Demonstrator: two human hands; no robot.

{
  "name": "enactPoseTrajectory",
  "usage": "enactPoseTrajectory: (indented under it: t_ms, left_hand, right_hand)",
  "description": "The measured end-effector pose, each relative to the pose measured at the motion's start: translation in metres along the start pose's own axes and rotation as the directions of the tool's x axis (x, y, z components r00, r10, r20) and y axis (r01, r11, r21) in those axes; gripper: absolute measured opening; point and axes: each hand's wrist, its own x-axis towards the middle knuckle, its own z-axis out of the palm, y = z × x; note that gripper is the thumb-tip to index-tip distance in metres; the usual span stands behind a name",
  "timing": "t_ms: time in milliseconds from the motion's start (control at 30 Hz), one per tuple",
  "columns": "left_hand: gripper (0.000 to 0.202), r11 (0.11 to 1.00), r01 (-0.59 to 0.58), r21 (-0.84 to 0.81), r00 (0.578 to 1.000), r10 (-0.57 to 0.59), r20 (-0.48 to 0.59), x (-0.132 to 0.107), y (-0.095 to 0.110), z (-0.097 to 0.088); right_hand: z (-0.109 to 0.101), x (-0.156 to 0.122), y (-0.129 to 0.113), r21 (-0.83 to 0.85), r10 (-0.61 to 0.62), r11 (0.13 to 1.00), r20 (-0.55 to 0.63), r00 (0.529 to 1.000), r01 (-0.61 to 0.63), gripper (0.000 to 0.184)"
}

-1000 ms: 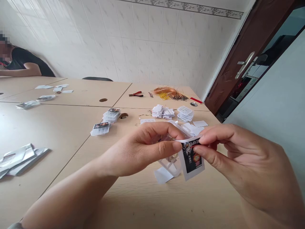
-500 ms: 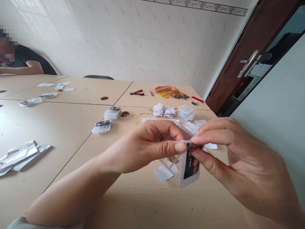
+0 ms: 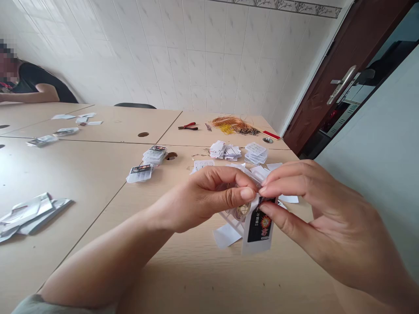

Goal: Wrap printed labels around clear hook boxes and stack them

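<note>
Printed black card [image 3: 258, 229] pinched at top edge by right hand [image 3: 314, 218]; left hand [image 3: 209, 196] pressed closed just beside grip, contents hidden. Wire coil [image 3: 242, 211] and white plastic frame [image 3: 231, 220] directly under grip. Beyond grip, finished-looking card stacks [image 3: 225, 150]; copper wire bundle [image 3: 232, 125] heaped, apparently unworked.

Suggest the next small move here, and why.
Probably the right hand should firm its pinch on the printed card: the card hangs tilted from its top edge alone, just beside the wire coil and clear plastic frame behind the left hand.
</note>
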Motion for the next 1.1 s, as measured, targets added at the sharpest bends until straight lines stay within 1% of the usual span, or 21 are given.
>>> enactPoseTrajectory:
  t_ms: [67, 167, 333, 533, 667, 767, 933, 1100]
  left_hand:
    - [0.022, 1.000, 0.008, -0.029, 1.000, -0.008, 0.016, 0.001, -0.001, 0.001]
    - [0.022, 0.998, 0.023, -0.050, 1.000, -0.023, 0.007, 0.000, -0.001, 0.002]
    - [0.023, 0.993, 0.074, -0.093, 0.997, -0.076, -0.017, 0.000, 0.001, 0.004]
    - [0.028, 0.983, 0.130, -0.126, 0.989, -0.138, -0.055, 0.001, 0.002, 0.005]
    - [0.030, 0.981, 0.124, -0.146, 0.991, -0.131, -0.039, 0.003, 0.002, 0.005]
    - [0.033, 0.985, 0.113, -0.130, 0.992, -0.119, -0.044, 0.004, 0.000, 0.004]
    - [0.033, 0.994, 0.085, -0.065, 0.991, -0.091, -0.097, 0.006, -0.002, 0.003]
    - [0.027, 0.993, 0.045, -0.109, 0.985, -0.063, -0.160, 0.007, -0.004, 0.001]
  right_hand:
    - [-0.002, -0.001, 0.001, -0.008, -0.002, 1.000, 0.008, 1.000, 0.002, 0.012]
    - [-0.005, -0.003, 0.006, -0.026, -0.023, 0.999, 0.023, 0.999, 0.023, 0.011]
    - [-0.006, -0.005, 0.014, -0.051, -0.113, 0.992, 0.039, 0.993, 0.115, 0.021]
    - [-0.002, -0.007, 0.015, -0.059, -0.120, 0.991, 0.040, 0.992, 0.123, 0.024]
    - [-0.002, -0.006, 0.016, -0.054, -0.107, 0.992, 0.050, 0.993, 0.110, 0.024]
    - [-0.002, -0.005, 0.017, -0.043, -0.120, 0.992, 0.050, 0.992, 0.122, 0.024]
    - [-0.001, -0.008, 0.019, -0.085, -0.139, 0.987, 0.005, 0.990, 0.139, 0.021]
    - [-0.001, -0.009, 0.018, -0.168, -0.190, 0.969, -0.044, 0.981, 0.180, 0.019]
